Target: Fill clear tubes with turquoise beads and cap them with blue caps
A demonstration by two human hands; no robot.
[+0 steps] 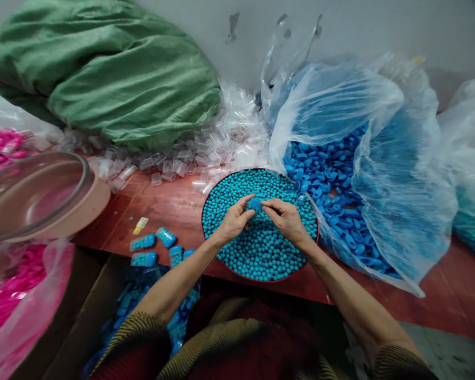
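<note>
Over a round red-rimmed tray full of turquoise beads, both my hands meet at one small blue plastic container. My left hand pinches its left side between thumb and fingers. On the other side, the fingertips of my right hand are closed against it. My fingers cover part of it, so I cannot tell whether its cap is on. Left of the tray lie several clear containers with blue caps and beads inside, such as this bead-filled container.
Loose blue caps spill from a translucent bag at right. Clear empty containers are heaped behind the tray, beside a green sack. Plastic basins stand at left, above pink pieces. More filled containers lie below the table edge.
</note>
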